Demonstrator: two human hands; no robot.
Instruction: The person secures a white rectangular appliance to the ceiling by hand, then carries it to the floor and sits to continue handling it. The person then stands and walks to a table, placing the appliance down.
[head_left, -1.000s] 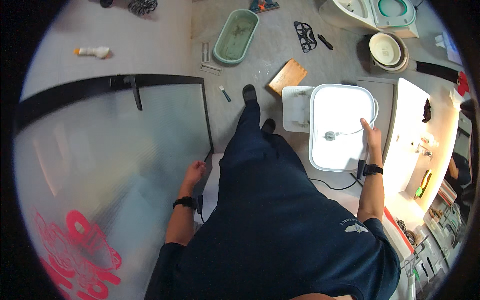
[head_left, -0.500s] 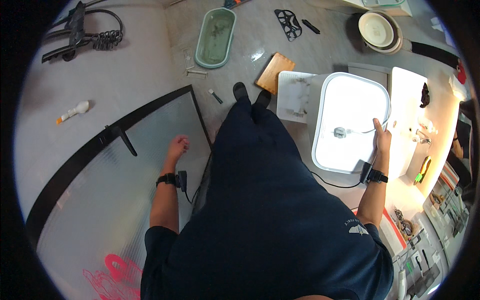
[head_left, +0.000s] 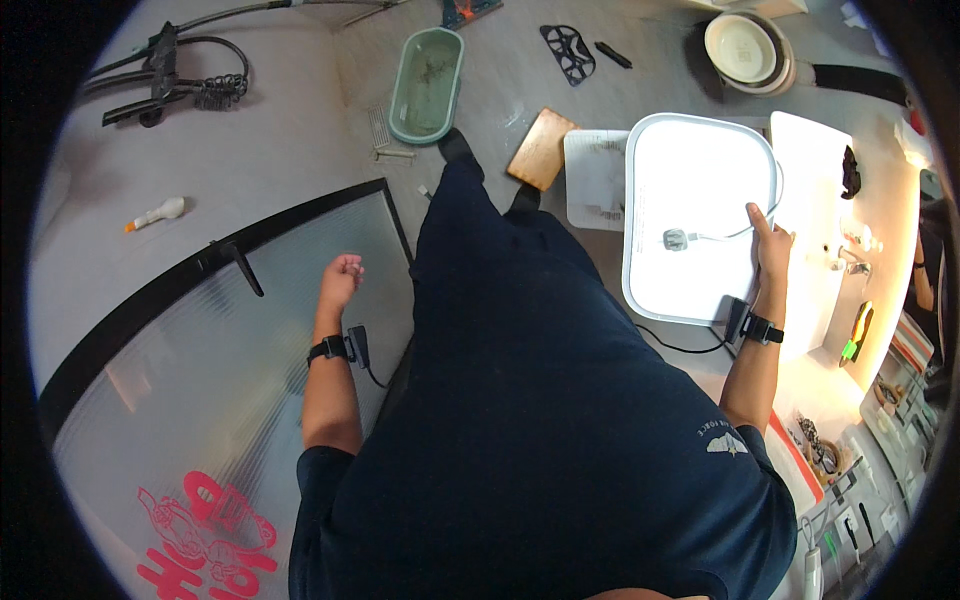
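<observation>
My right hand (head_left: 772, 254) grips the right edge of a white box-shaped appliance (head_left: 690, 165) with rounded corners, thumb on its top and the other fingers hidden below the rim. A grey-white plug (head_left: 676, 240) and its white cable (head_left: 732, 236) lie on the top surface, the cable running up beside my thumb. My left hand (head_left: 340, 284) hangs with loosely curled fingers in front of a ribbed glass door (head_left: 250, 370), holding nothing. Each wrist wears a black strap with a small wired device.
A green basin (head_left: 427, 90) stands ahead on the floor, near my left foot. A wooden block (head_left: 541, 150) and a white stool-like panel (head_left: 596, 178) lie by my right foot. Nested bowls (head_left: 742, 50) sit far right. A lit white counter (head_left: 812, 180) with a tap runs along the right.
My left foot has stepped forward toward the basin. The white appliance has shifted and tilted in my right hand, so its left side no longer shows. My left hand has swung slightly.
</observation>
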